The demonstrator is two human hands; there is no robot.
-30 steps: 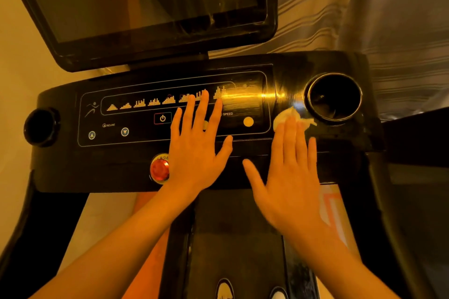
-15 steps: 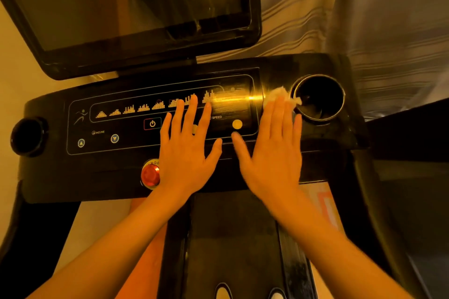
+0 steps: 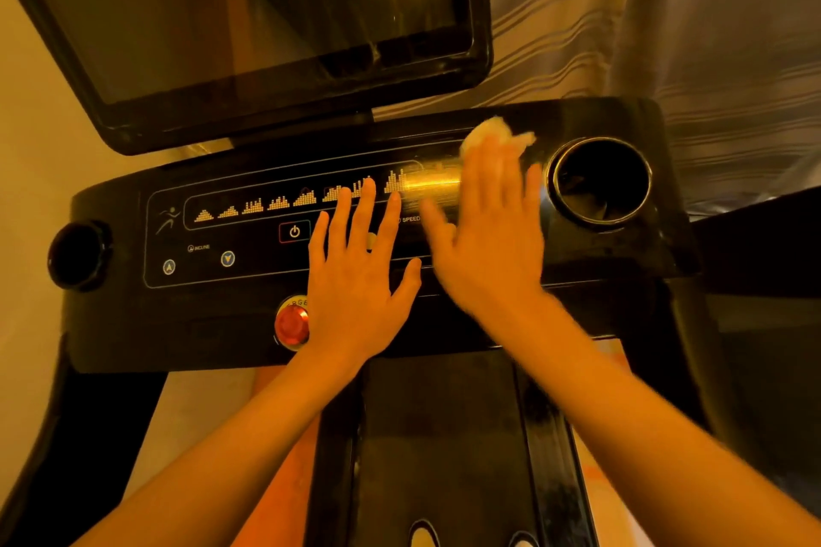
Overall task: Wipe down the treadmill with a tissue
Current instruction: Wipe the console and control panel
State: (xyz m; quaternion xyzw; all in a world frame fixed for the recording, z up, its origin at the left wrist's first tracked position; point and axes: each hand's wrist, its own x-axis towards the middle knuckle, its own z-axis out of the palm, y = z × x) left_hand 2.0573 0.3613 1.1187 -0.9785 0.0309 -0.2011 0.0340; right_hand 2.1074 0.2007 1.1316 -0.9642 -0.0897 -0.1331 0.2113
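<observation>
Your right hand [image 3: 493, 231] lies flat, fingers straight, pressing the tissue [image 3: 497, 135] onto the treadmill console [image 3: 222, 324]; the wad pokes out just beyond your fingertips. Press evenly so it doesn't slip free, and sweep toward the cup holder [image 3: 602, 184] just right of that hand. Your left hand [image 3: 360, 275], spread flat alongside, grips nothing; mind the red button [image 3: 291, 324] just left of its heel.
</observation>
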